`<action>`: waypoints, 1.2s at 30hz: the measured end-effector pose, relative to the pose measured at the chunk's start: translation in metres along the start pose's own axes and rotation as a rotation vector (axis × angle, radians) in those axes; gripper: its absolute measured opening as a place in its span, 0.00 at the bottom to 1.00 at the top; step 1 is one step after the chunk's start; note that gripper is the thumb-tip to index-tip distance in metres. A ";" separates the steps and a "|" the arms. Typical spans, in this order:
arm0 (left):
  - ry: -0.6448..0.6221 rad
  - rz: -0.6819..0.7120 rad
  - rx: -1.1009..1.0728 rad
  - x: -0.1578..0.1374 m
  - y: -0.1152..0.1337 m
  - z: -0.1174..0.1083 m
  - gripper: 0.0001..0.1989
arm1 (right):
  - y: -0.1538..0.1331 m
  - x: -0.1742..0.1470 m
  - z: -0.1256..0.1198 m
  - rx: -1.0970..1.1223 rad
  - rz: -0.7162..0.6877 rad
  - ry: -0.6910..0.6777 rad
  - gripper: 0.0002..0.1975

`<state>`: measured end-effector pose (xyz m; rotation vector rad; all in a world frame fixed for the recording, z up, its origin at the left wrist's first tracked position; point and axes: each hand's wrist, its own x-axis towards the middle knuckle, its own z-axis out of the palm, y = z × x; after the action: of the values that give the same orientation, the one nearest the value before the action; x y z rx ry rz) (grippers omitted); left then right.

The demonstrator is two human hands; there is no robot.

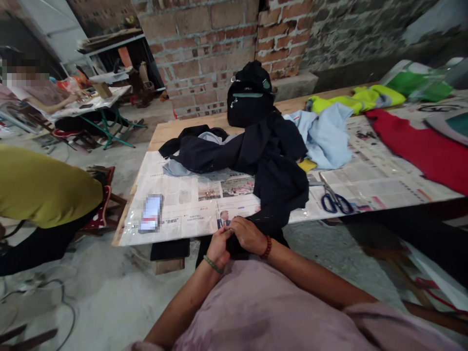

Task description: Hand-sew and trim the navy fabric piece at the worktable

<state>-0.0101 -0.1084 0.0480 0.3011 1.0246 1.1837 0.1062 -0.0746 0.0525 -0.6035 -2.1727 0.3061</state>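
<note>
A dark navy garment lies bunched on the newspaper-covered table, one part trailing down to the near edge. At that edge my left hand, with a green bracelet at the wrist, is closed in a pinch. My right hand, wearing a red bead bracelet, is closed too, its fingertips meeting those of the left. The trailing end of the garment reaches my right hand and seems held there. Whatever is between the left fingertips is too small to make out. Scissors with dark blue handles lie to the right.
A phone rests near the left corner. Behind the garment stands a black backpack. Light blue cloth, a yellow-green garment and red cloth lie to the right. One person in yellow sits left; another works farther back.
</note>
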 end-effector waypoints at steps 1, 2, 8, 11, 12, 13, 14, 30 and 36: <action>0.000 -0.015 -0.003 0.000 -0.001 0.000 0.13 | -0.001 -0.001 -0.001 0.005 0.005 0.016 0.10; 0.001 -0.026 0.000 0.000 -0.002 0.000 0.12 | -0.001 -0.002 -0.001 0.011 0.010 0.032 0.10; 0.062 0.169 0.197 0.000 -0.005 0.004 0.07 | -0.002 -0.004 -0.004 -0.023 0.015 0.085 0.10; 0.083 0.135 0.184 0.001 -0.004 0.006 0.08 | -0.002 -0.005 -0.004 -0.032 0.011 0.082 0.10; 0.080 0.089 0.152 0.001 -0.004 0.006 0.09 | -0.002 -0.005 -0.004 -0.024 0.011 0.080 0.10; 0.075 0.040 0.115 0.001 -0.005 0.007 0.10 | -0.002 -0.005 -0.003 -0.005 0.016 0.079 0.10; 0.068 0.000 0.077 0.001 -0.005 0.007 0.11 | -0.001 -0.005 -0.003 0.021 0.032 0.084 0.09; 0.030 0.073 0.045 -0.003 -0.003 0.011 0.12 | 0.007 -0.005 -0.009 0.154 0.169 0.009 0.08; 0.052 -0.017 0.019 0.002 -0.008 0.005 0.14 | -0.004 0.018 -0.022 0.218 0.183 0.031 0.06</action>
<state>-0.0012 -0.1086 0.0438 0.2775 1.0820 1.1723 0.1127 -0.0680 0.0796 -0.6782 -2.0239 0.6184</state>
